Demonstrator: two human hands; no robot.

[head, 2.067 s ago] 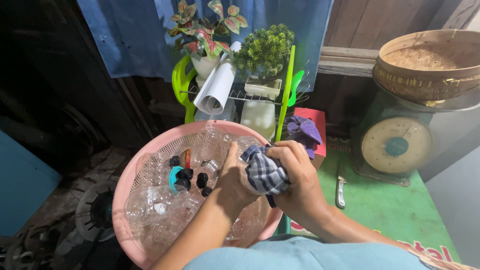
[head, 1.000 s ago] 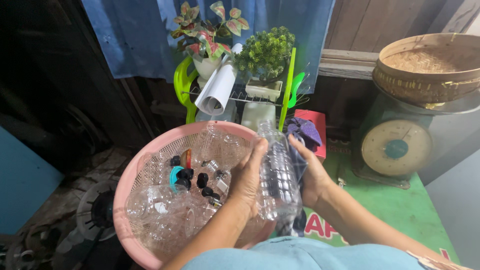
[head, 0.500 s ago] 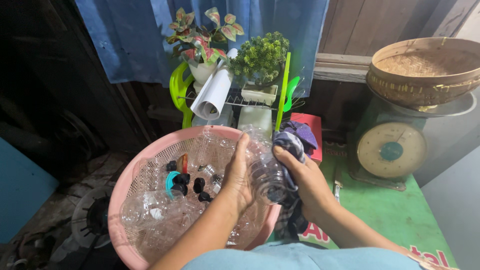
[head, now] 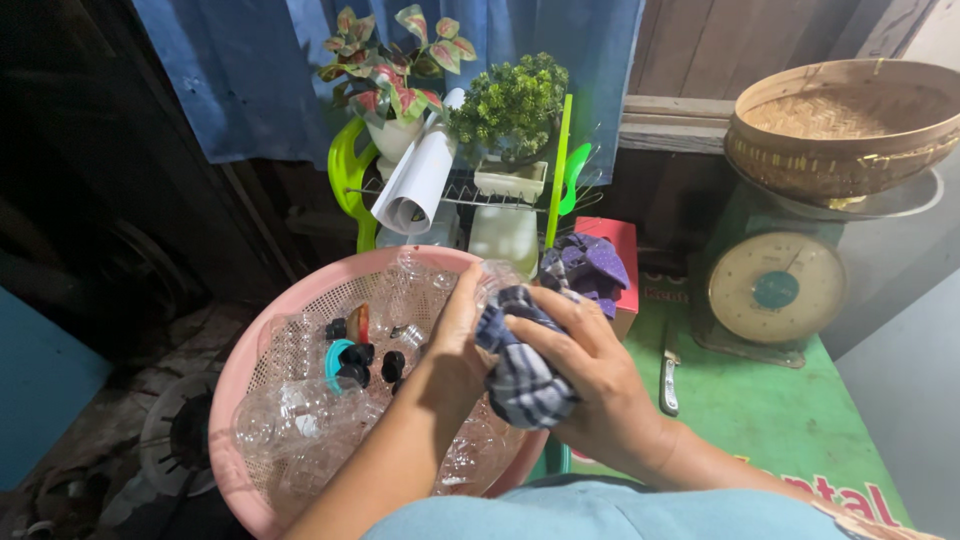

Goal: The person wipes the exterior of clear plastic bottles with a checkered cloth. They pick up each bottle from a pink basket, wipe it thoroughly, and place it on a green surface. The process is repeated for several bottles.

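Checked cloth (head: 520, 380) now back over the bottle, right hand (head: 590, 385) clenched round it (green table (head: 790, 420))

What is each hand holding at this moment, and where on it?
The right hand grips a checked cloth, fingers wrapped over its bunched top. The left hand holds a clear plastic bottle by its side; the cloth hides most of it.

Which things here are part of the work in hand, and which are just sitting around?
In hand:
left hand holding a clear bottle
right hand pressing a checked cloth on it
pink basket of clear bottles and caps

Lying about:
scale
woven basket
plants
paper roll
knife
purple cloth
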